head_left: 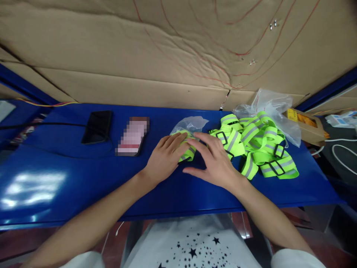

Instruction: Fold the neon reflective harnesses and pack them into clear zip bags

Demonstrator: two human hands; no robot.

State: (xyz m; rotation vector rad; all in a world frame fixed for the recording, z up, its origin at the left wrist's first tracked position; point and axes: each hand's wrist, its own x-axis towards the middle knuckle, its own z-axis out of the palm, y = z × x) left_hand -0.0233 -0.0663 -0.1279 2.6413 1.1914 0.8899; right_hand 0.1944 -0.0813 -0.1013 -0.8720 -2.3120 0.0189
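My left hand lies flat on a folded neon-yellow reflective band on the blue table, fingers stretched over it. A small clear plastic bag lies just behind that band. My right hand rests beside it with fingers extended and slightly apart, its fingertips near the band and the bag. Just right of my right hand sits a heap of neon-yellow bands with grey stripes and black buckles.
A black phone with a cable and a second phone lie at the left of the table. A crumpled clear bag and a small cardboard box sit at the back right. Cardboard sheets rise behind the table.
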